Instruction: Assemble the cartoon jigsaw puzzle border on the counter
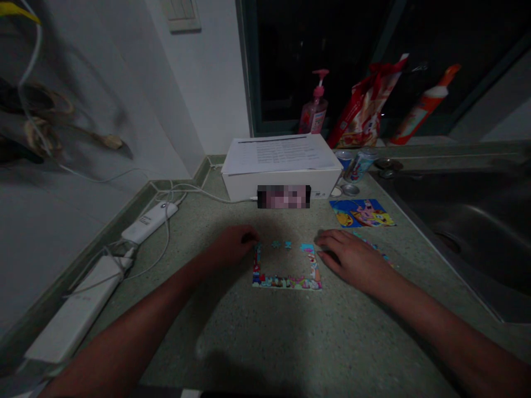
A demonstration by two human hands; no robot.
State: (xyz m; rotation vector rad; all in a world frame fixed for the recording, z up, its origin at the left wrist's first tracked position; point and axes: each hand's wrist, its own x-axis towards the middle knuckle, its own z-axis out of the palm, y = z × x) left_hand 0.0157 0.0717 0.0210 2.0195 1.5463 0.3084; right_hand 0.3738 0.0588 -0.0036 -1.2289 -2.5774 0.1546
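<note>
A partly joined jigsaw puzzle [286,283] lies on the counter as a border of colourful pieces around a bare middle. Along its top edge, loose blue puzzle pieces [287,245] sit with gaps between them. My left hand [236,244] is at the upper left corner, its fingers curled and the fingertips pinched on a puzzle piece there, mostly hidden by the hand. To the right of the border, my right hand [350,257] lies palm down with fingers stretched out, holding nothing visible. More loose pieces [373,243] show partly behind it.
A picture card [363,213] lies beyond my right hand. Behind stand a white box [240,184] with papers, a blurred-out device [284,197] and a can [360,166]. A power strip [78,309] with cables lies left; a sink [464,221] is right.
</note>
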